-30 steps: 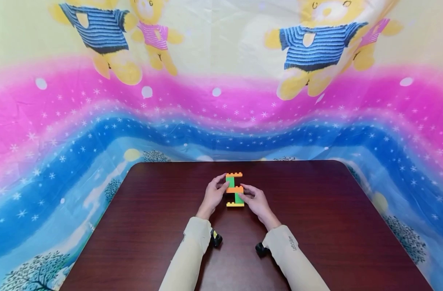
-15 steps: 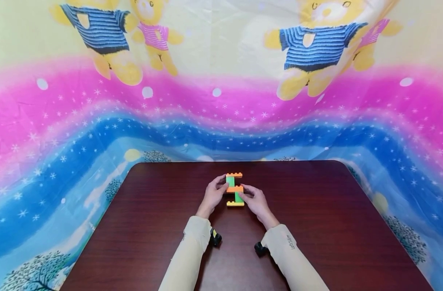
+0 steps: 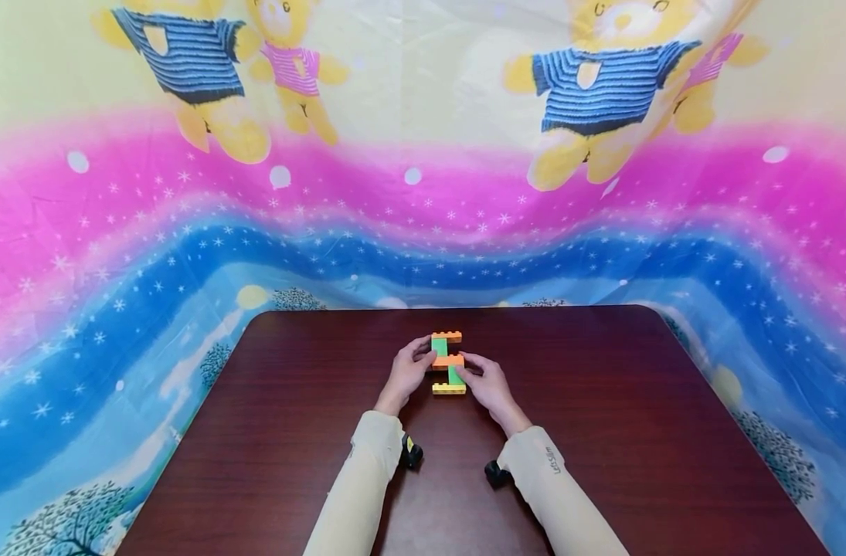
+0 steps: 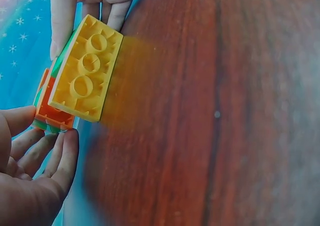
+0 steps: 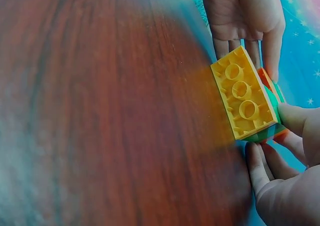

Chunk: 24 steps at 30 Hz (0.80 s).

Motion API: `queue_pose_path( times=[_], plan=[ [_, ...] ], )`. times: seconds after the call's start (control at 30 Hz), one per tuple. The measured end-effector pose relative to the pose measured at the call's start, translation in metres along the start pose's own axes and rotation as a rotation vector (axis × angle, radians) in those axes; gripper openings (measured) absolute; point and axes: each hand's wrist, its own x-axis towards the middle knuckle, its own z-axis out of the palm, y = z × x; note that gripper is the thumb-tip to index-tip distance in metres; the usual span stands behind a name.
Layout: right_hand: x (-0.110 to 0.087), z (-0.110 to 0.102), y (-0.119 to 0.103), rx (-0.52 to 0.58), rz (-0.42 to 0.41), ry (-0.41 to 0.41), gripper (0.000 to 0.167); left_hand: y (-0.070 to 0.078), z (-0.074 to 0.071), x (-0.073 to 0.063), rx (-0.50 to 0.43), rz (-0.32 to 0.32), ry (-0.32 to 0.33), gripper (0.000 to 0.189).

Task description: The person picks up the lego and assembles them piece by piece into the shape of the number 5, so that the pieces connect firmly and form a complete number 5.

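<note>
Both hands hold one stack of toy building bricks between them, off the tabletop. From the top it runs orange brick [image 3: 446,337], green brick [image 3: 439,347], orange brick [image 3: 449,361], green brick [image 3: 456,375] and yellow brick [image 3: 449,389]; the green ones sit at opposite ends. My left hand [image 3: 409,372] grips the stack's left side around the middle orange brick, thumb in front. The lower green brick is pinched by my right hand [image 3: 488,386] on the right. Both wrist views show the hollow underside of the yellow brick [image 4: 85,68]; fingers hide parts of the upper bricks.
A dark reddish-brown table [image 3: 290,432] lies under the hands, its far edge just behind the stack. Beyond hangs a cloth backdrop [image 3: 409,208] printed with bears and snowflakes. Small black wrist cameras sit at the left cuff [image 3: 412,453] and right cuff [image 3: 496,474].
The stack has tipped slightly, so more of the yellow brick's underside shows in the head view. Both hands keep their grip in nearly the same place.
</note>
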Motion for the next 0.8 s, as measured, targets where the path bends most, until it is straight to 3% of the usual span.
queue_pose_path(
  times=[0.4,0.8],
  plan=[
    [0.0004,0.0024,-0.0018,-0.042,0.001,0.0,0.047,-0.001,0.0018,0.0015,-0.022,-0.05,0.013,0.046],
    [0.0011,0.0014,-0.0001,-0.034,0.009,-0.044,0.05,-0.0032,0.0042,-0.0005,0.015,-0.091,0.027,0.045]
  ],
)
